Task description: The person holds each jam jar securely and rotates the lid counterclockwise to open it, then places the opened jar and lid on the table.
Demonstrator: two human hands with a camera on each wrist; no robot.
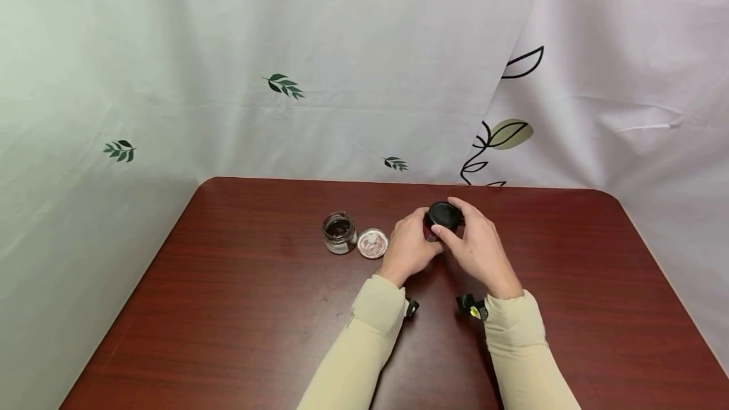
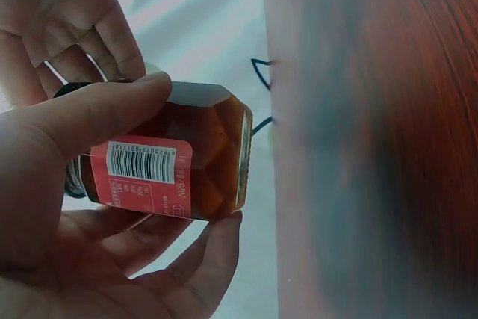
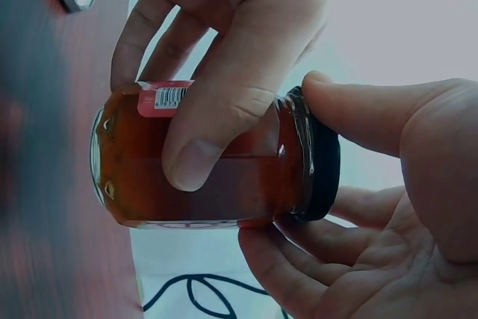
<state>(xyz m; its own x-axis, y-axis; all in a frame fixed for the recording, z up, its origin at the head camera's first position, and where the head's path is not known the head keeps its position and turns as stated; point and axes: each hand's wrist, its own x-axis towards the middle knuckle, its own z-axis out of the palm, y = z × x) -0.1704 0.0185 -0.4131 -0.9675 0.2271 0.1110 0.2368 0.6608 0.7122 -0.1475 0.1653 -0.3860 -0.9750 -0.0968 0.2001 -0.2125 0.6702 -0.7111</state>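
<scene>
A faceted glass jar (image 2: pixel 216 132) of amber-brown contents, with a red barcode label (image 2: pixel 142 169), is held up between both hands. My left hand (image 1: pixel 409 244) grips its glass body, thumb on one side and fingers on the other. At the jar's black lid (image 1: pixel 445 215), the thumb and fingers of my right hand (image 1: pixel 479 244) grip the rim. The right wrist view shows the jar tipped sideways in that picture, its lid (image 3: pixel 326 169) still on the neck.
To the left on the dark red wooden table (image 1: pixel 256 309) stands a small lidless jar (image 1: pixel 340 244) with dark contents. Next to it lies a round lid (image 1: pixel 373 243) with its smeared pale inside facing up. A white curtain (image 1: pixel 364 49) with leaf prints hangs behind the table.
</scene>
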